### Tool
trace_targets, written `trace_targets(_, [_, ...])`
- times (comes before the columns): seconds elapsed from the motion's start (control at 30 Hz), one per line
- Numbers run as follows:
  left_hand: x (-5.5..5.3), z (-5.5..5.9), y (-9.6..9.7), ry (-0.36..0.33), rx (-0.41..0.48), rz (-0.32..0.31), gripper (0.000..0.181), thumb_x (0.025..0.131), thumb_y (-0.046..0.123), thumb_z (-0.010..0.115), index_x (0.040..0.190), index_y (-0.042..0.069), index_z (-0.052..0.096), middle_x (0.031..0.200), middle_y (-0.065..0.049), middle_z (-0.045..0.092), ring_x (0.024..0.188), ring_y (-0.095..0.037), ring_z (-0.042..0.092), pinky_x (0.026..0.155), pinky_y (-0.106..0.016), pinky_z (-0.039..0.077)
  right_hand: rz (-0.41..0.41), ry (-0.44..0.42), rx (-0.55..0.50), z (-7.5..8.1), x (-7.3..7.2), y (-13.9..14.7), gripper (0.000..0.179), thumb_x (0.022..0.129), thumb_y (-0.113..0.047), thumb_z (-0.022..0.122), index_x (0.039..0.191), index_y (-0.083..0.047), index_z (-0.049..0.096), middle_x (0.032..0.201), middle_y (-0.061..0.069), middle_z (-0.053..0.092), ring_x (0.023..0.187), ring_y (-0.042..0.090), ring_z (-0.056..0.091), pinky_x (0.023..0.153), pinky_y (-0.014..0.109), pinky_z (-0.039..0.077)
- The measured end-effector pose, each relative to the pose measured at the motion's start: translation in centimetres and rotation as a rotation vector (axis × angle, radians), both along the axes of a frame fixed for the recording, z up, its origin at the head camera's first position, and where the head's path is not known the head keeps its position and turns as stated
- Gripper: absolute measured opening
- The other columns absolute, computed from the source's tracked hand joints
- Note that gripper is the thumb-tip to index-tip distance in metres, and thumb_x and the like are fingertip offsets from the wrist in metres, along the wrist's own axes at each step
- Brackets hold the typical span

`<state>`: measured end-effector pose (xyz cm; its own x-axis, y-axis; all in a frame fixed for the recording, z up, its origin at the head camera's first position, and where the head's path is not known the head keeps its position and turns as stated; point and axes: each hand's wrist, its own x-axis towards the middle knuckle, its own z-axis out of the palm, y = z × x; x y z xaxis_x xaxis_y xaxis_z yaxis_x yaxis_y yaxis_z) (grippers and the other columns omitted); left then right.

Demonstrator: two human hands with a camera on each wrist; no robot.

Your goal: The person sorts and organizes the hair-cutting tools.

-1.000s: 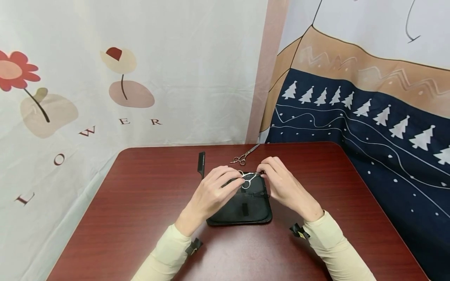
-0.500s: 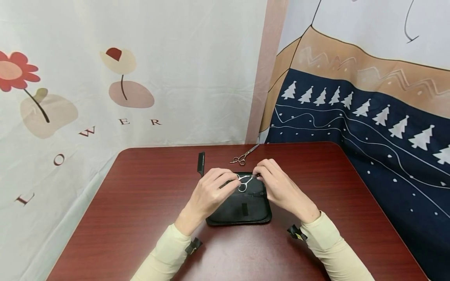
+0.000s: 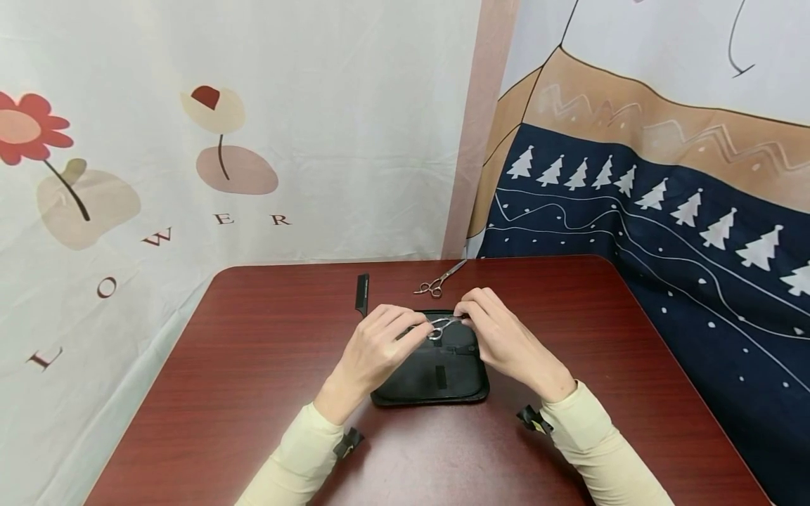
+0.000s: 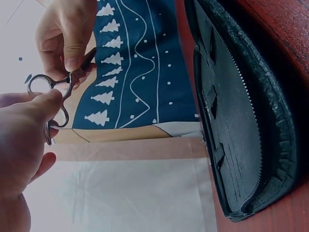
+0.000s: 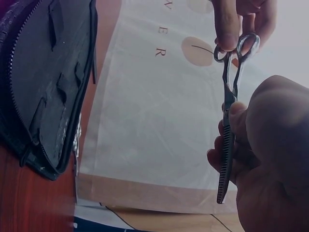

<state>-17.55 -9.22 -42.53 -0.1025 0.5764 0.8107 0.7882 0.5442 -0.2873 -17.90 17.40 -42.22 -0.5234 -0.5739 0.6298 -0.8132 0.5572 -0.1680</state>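
Observation:
A pair of silver thinning scissors (image 5: 230, 94) is held between both hands above a black zip case (image 3: 436, 358). My left hand (image 3: 382, 344) pinches the finger rings between thumb and fingers. My right hand (image 3: 506, 344) grips the scissors near the pivot and along the blades, thumb on top. The toothed blade points away from the left hand in the right wrist view, with the blades together. Below, the case lies on the table, its inner face with straps and loops showing; the hands cover parts of its upper edge in the head view.
Another pair of scissors (image 3: 436, 287) lies beyond the case, by the table's far edge. A black comb (image 3: 362, 294) lies to the left of it, its lower end close to the left hand. Printed curtains (image 3: 354, 140) hang behind the reddish-brown table (image 3: 253, 351).
The scissors' rings were spread apart and have now come closer together. Both hands have shifted slightly to the left and down, still holding the scissors. Case, comb and other scissors stay put.

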Motion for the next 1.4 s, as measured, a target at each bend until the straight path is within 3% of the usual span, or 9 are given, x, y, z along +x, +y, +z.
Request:
trace_targets(0.27, [0.0, -0.1, -0.1, 0.012, 0.013, 0.006, 0.02, 0.107, -0.002, 0.067, 0.104, 0.009, 0.083, 0.102, -0.001, 0.081, 0.087, -0.017, 0.075, 0.08, -0.03, 0.062, 0.015, 0.013, -0.02, -0.1, -0.2, -0.1, 0.023, 0.1, 0.015, 0.07, 0.113, -0.004, 0.07, 0.112, 0.007, 0.066, 0.105, 0.02, 0.06, 0.092, 0.033, 0.056])
trace_targets(0.43, [0.1, -0.1, -0.3, -0.014, 0.009, 0.007, 0.018, 0.106, -0.002, 0.069, 0.105, 0.009, 0.083, 0.103, -0.002, 0.081, 0.088, -0.018, 0.075, 0.081, -0.03, 0.063, 0.023, 0.012, -0.028, -0.1, -0.2, 0.0, 0.023, 0.101, 0.014, 0.069, 0.114, -0.004, 0.07, 0.113, 0.006, 0.066, 0.105, 0.02, 0.06, 0.092, 0.032, 0.055])
trace_targets(0.6, [0.1, 0.0, -0.6, -0.073, 0.046, -0.038, 0.013, 0.105, 0.0, 0.074, 0.106, 0.008, 0.084, 0.103, -0.004, 0.081, 0.088, -0.019, 0.076, 0.082, -0.031, 0.065, 0.017, -0.03, -0.02, 0.2, 0.0, 0.1, 0.02, 0.105, 0.008, 0.069, 0.12, -0.004, 0.071, 0.119, 0.007, 0.068, 0.111, 0.021, 0.062, 0.099, 0.034, 0.055])
trace_targets(0.77, [0.0, 0.0, -1.0, -0.173, 0.101, -0.096, 0.007, 0.107, 0.013, 0.079, 0.106, 0.008, 0.084, 0.102, -0.005, 0.082, 0.087, -0.019, 0.077, 0.082, -0.033, 0.066, -0.006, -0.082, -0.038, 0.7, 0.4, 0.5, 0.038, 0.103, -0.007, 0.078, 0.14, -0.005, 0.069, 0.138, 0.01, 0.07, 0.131, 0.025, 0.063, 0.115, 0.041, 0.051])
trace_targets(0.83, [-0.1, 0.0, -1.1, -0.212, 0.119, -0.111, 0.006, 0.101, 0.012, 0.085, 0.106, 0.008, 0.085, 0.101, -0.005, 0.083, 0.086, -0.019, 0.077, 0.08, -0.032, 0.065, -0.008, -0.085, -0.053, 0.7, 0.5, 0.7, 0.05, 0.1, -0.012, 0.083, 0.147, -0.006, 0.066, 0.145, 0.011, 0.069, 0.139, 0.028, 0.061, 0.121, 0.044, 0.048])
trace_targets(0.93, [-0.2, 0.2, -1.3, -0.265, 0.154, -0.131, 0.02, 0.088, 0.003, 0.094, 0.106, 0.007, 0.085, 0.1, -0.005, 0.084, 0.085, -0.018, 0.078, 0.078, -0.031, 0.066, -0.005, -0.066, -0.06, 0.8, 0.4, 0.9, 0.064, 0.095, -0.017, 0.088, 0.154, -0.007, 0.062, 0.154, 0.014, 0.066, 0.148, 0.033, 0.057, 0.129, 0.049, 0.043])
trace_targets(1.07, [-0.2, 0.4, -1.5, -0.352, 0.216, -0.168, 0.029, 0.079, -0.005, 0.097, 0.104, 0.005, 0.086, 0.099, -0.007, 0.084, 0.085, -0.019, 0.079, 0.075, -0.03, 0.067, -0.008, -0.032, -0.042, 0.7, 0.2, 1.0, 0.075, 0.091, -0.026, 0.09, 0.157, -0.008, 0.061, 0.162, 0.015, 0.062, 0.155, 0.036, 0.053, 0.138, 0.052, 0.034])
trace_targets(1.27, [0.1, 0.8, -1.9, -0.487, 0.297, -0.197, 0.026, 0.081, -0.007, 0.096, 0.103, 0.003, 0.087, 0.097, -0.01, 0.085, 0.085, -0.022, 0.083, 0.076, -0.033, 0.068, -0.024, 0.013, -0.005, 0.8, -0.2, 1.0, 0.088, 0.088, -0.038, 0.093, 0.162, -0.007, 0.057, 0.169, 0.016, 0.056, 0.163, 0.039, 0.046, 0.146, 0.052, 0.019])
trace_targets(1.4, [0.2, 1.1, -2.1, -0.587, 0.342, -0.185, 0.02, 0.086, -0.004, 0.094, 0.103, 0.004, 0.088, 0.098, -0.009, 0.087, 0.085, -0.022, 0.085, 0.074, -0.034, 0.068, -0.034, 0.048, 0.013, 0.7, -0.4, 1.2, 0.09, 0.086, -0.04, 0.093, 0.162, -0.008, 0.057, 0.171, 0.016, 0.054, 0.164, 0.041, 0.043, 0.145, 0.055, 0.021])
